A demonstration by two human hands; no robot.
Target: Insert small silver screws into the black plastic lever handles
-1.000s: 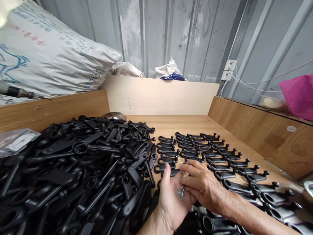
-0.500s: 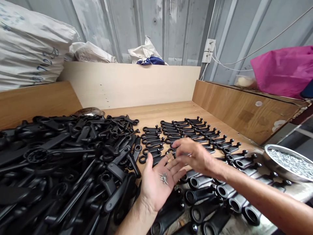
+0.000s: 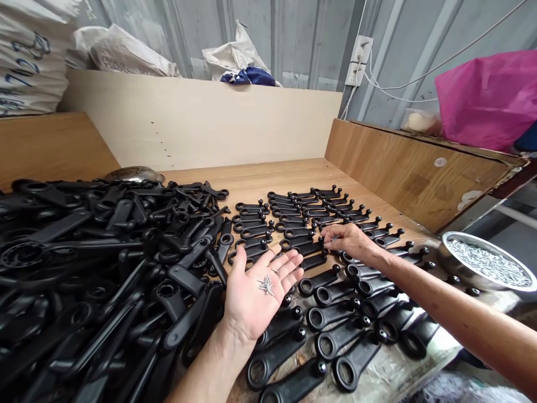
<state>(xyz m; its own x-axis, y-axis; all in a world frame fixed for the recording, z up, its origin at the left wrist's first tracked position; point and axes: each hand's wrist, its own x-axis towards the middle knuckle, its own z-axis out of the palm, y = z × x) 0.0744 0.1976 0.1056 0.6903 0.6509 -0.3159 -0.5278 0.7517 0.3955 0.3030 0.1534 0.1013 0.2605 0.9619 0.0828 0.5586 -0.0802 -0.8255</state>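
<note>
My left hand [image 3: 257,294] is held palm up with the fingers spread flat. A few small silver screws [image 3: 266,285] lie loose on its palm. Farther right, my right hand [image 3: 350,242] has thumb and fingers pinched together beside the knobbed end of a black plastic crank-shaped handle [image 3: 302,246]. A bit of grey metal, like one of the screws, shows between those fingers; most of it is hidden. Around both hands, similar black handles [image 3: 342,338] lie in rows, ring ends toward the left, small shiny-tipped knobs toward the right.
A large heap of black handles [image 3: 104,268] covers the left side. At right stands a metal bowl [image 3: 445,257] full of silver screws. Wooden boards [image 3: 377,151] edge the table. White sacks [image 3: 31,61] and a pink bag [image 3: 486,101] sit beyond them.
My right hand has moved away from above my left palm, rightward to the handle rows, its fingers now pinched. My left hand stays open with screws. The view has tilted down slightly.
</note>
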